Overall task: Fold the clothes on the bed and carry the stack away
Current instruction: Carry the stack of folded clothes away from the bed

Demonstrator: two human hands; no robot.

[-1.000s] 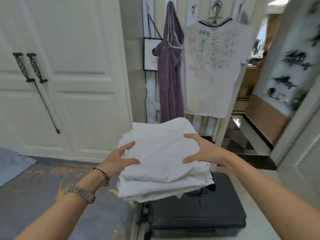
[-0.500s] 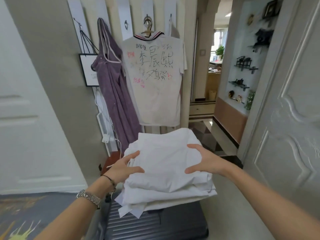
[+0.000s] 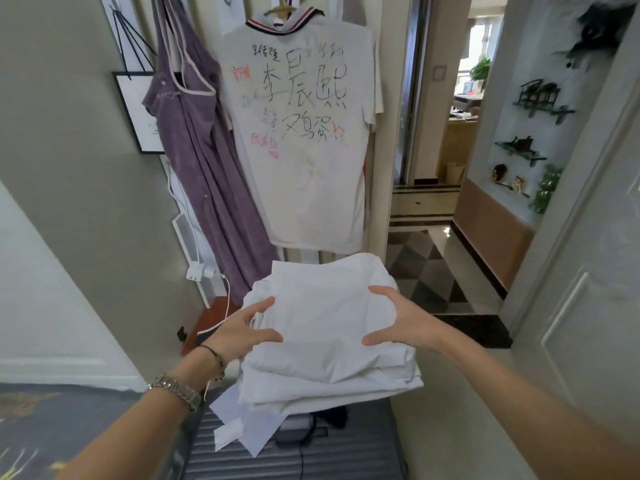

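A stack of folded white clothes (image 3: pixel 322 327) is held up in front of me at about waist height. My left hand (image 3: pixel 242 332) grips its left side, thumb on top and fingers curled under the edge. My right hand (image 3: pixel 403 322) grips the right side the same way, thumb and forefinger spread over the top layer. A loose corner of cloth hangs down at the stack's lower left. The bed is out of view.
A dark ribbed suitcase (image 3: pixel 304 455) lies on the floor right below the stack. Ahead hang a purple dress (image 3: pixel 204 161) and a white shirt with writing (image 3: pixel 304 133). An open doorway (image 3: pixel 433 202) leads to a tiled hall; a grey door (image 3: pixel 588 306) stands at right.
The view has swung right, away from the white wardrobe doors and toward the hanging clothes and the doorway. Both hands keep the same grip on the stack, which has come closer to the hanging shirt.
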